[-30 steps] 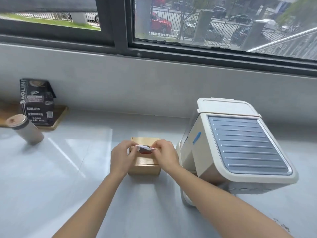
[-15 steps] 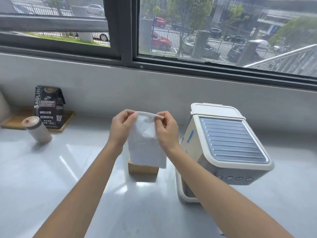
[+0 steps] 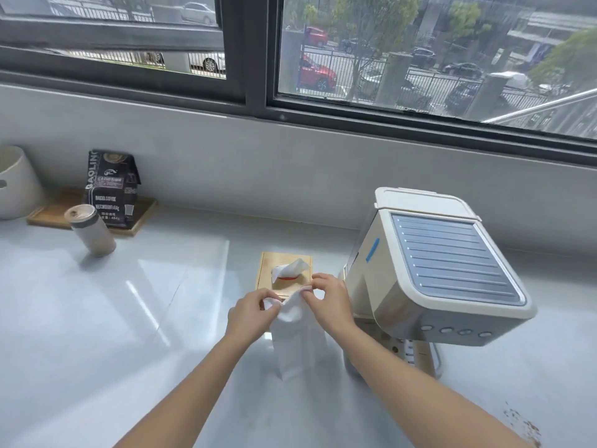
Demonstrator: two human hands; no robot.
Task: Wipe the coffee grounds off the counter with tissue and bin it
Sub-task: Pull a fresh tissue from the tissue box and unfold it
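Head cam, both hands in view. L hand (image 3: 250, 313) and R hand (image 3: 329, 302) each pinch a top corner of one white tissue (image 3: 295, 344) betw. thumb and fingertips, remaining fingers loosely curled. The sheet hangs down betw. them, folded lengthwise, over the table (image 3: 129, 318); I cannot tell whether its lower edge touches the surface. Just behind it stands a wooden tissue box (image 3: 268, 279) with the next sheet (image 3: 289, 268) poking up from a red-rimmed slot. Coffee grounds (image 3: 523, 425): brown specks on the table at lower R, beside the R forearm, well apart from the tissue. Cream coffee machine (image 3: 436, 270) just R of the box, strip of blue tape (image 3: 372, 249) on its side, no readable label. Far L: black coffee bag (image 3: 111, 189) on a wooden tray (image 3: 142, 215); front reads "BAKED COFFEE", then a net-weight line with digits too blurred to confirm; side lettering "AOLIN", start cut off. Lidded tumbler (image 3: 90, 229) in front of the tray.
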